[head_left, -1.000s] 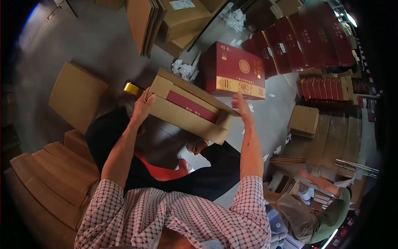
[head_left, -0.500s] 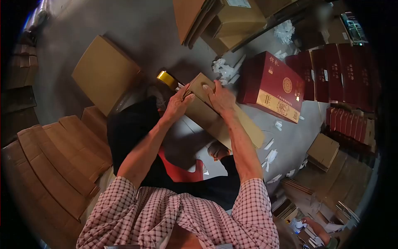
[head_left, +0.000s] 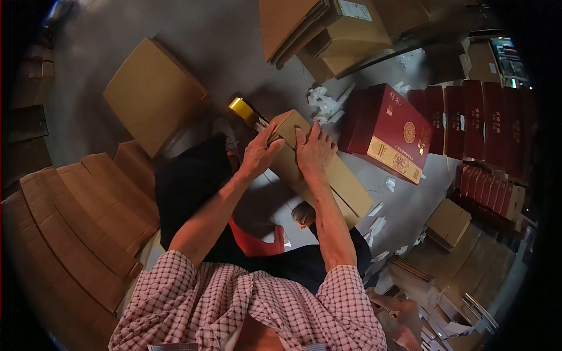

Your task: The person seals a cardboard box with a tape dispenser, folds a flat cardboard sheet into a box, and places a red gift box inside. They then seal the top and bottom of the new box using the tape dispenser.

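A long brown cardboard box [head_left: 350, 188] lies slanting between my knees, its top flaps closed along a lengthwise seam. My left hand [head_left: 260, 153] grips the box's near left edge, thumb on top and fingers along the side. On the top lies my right hand [head_left: 315, 151], its fingers extended and somewhat spread, the palm pressing near the seam. Just beyond my left fingertips is a tape dispenser with a yellow roll [head_left: 241, 109]; its lower end is partly hidden by hand and box. Below me, a red seat [head_left: 257, 238] shows between my dark-clothed legs.
A closed carton [head_left: 155, 93] stands ahead on the left. Flattened cardboard [head_left: 88, 216] is stacked at my left. To the right stand a dark red printed box [head_left: 389, 134] and a row of similar ones [head_left: 483, 120]. White scraps [head_left: 322, 102] litter the floor. Another person's arm [head_left: 404, 316] is at lower right.
My right hand has shifted from the box's end edge to lie flatter on its top, fingers more spread. The box has turned slightly, showing its seam. The other person's arm has moved closer.
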The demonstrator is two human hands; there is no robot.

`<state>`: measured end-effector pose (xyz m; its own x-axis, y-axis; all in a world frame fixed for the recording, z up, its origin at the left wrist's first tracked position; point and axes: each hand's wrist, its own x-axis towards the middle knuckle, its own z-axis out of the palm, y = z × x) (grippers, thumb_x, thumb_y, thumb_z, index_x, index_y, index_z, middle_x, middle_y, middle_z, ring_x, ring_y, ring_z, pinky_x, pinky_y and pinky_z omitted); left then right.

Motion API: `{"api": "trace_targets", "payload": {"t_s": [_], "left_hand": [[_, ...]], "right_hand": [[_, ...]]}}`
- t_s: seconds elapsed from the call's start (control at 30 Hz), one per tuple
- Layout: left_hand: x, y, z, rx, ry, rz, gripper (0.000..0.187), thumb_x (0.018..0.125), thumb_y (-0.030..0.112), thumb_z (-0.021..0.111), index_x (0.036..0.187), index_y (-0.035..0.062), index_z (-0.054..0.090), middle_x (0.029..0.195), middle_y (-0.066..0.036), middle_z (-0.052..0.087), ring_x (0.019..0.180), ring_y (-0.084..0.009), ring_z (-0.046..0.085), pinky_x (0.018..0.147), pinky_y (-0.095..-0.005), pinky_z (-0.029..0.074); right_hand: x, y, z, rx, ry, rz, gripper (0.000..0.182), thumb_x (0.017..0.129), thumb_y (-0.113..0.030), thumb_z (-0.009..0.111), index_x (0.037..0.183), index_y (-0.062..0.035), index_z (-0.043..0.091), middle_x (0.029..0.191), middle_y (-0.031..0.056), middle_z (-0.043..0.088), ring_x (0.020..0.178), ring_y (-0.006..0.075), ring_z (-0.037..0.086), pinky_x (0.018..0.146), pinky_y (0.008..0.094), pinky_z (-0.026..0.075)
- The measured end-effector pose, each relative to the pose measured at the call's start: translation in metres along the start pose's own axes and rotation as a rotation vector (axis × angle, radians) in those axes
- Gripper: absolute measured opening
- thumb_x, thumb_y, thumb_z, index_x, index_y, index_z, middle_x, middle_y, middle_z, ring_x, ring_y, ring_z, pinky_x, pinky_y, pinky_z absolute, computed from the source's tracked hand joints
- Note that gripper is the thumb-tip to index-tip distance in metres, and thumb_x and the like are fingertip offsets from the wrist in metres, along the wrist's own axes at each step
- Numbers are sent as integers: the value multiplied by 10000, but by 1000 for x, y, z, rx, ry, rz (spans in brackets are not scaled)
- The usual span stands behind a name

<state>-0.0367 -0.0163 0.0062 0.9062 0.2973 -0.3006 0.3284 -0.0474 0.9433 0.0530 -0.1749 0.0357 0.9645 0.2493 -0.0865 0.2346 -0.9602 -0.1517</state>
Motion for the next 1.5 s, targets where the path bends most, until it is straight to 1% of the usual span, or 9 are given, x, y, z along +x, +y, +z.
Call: {"api": "trace_targets", "payload": {"t_s": [0.1, 0.27, 0.5, 0.67, 0.9, 1.0, 1.13, 1.27, 1.5], "left_hand": [[0, -2, 4, -21, 28, 28, 662, 994, 325, 719, 1578, 97, 507, 1464, -181, 654, 1324, -317, 649, 1117, -386, 485], [-1, 1, 3, -20, 34, 70, 642, 1024, 327, 701, 1578, 61, 512, 1436, -141, 670, 1299, -210, 634, 1099, -337, 477], [0, 5, 9, 21, 115, 40, 586, 1005, 355, 718, 1512, 86, 601, 1330, -138, 733, 1211, -206, 690, 1051, -334, 508], [0, 8, 10, 4, 138, -21, 538, 973, 393, 729, 1451, 156, 655, 1369, -148, 713, 1255, -316, 691, 1070, -380, 521], [2, 8, 13, 15, 206, 27, 521, 941, 386, 756, 1399, 145, 693, 1331, -140, 733, 1207, -327, 712, 1041, -402, 547], [1, 4, 13, 5, 152, 33, 558, 978, 321, 706, 1497, 138, 617, 1277, -153, 747, 1167, -217, 706, 1037, -356, 525], [4, 5, 11, -2, 130, 78, 556, 977, 304, 693, 1502, 142, 610, 1299, -127, 743, 1172, -207, 698, 1038, -346, 524], [2, 6, 13, -25, 172, 47, 540, 957, 415, 719, 1410, 126, 671, 1338, -154, 721, 1222, -348, 699, 1050, -404, 539], [4, 8, 10, 182, 132, 24, 594, 1013, 527, 610, 1488, 172, 608, 1347, -161, 716, 1251, -371, 677, 1053, -433, 526]], "right_hand": [[-6, 4, 9, -12, 168, -130, 654, 1086, -544, 493, 1514, -49, 500, 1291, 179, 667, 1142, 393, 627, 1010, 572, 420], [-12, -2, 11, -37, 105, -77, 645, 1092, -492, 496, 1565, -57, 433, 1412, 189, 592, 1298, 403, 557, 1144, 662, 337], [-18, -3, 9, -28, 77, -94, 678, 1080, -475, 513, 1596, -57, 381, 1506, 195, 498, 1394, 408, 471, 1161, 740, 285], [-21, 10, -4, -18, 6, -299, 1055, 888, -656, 703, 1654, -81, 261, 1605, 257, 339, 1431, 494, 395, 1137, 770, 281], [-31, 11, -28, -3, -163, -419, 1517, 535, -810, 880, 1681, -102, 181, 1696, 323, 131, 1506, 588, 227, 1130, 802, 252], [-32, 9, -28, -6, -153, -426, 1487, 554, -799, 882, 1676, -106, 194, 1681, 333, 151, 1497, 582, 238, 1112, 805, 267], [-32, 6, -25, -1, -79, -446, 1396, 597, -733, 898, 1669, -142, 229, 1662, 325, 189, 1464, 569, 287, 1079, 795, 303], [-33, 6, -27, -1, -51, -460, 1325, 608, -704, 901, 1660, -184, 287, 1650, 317, 218, 1461, 561, 296, 1085, 782, 300], [-36, 3, -32, -20, -29, -462, 1213, 647, -740, 862, 1614, -170, 404, 1628, 306, 285, 1438, 518, 358, 1092, 714, 340]]}}
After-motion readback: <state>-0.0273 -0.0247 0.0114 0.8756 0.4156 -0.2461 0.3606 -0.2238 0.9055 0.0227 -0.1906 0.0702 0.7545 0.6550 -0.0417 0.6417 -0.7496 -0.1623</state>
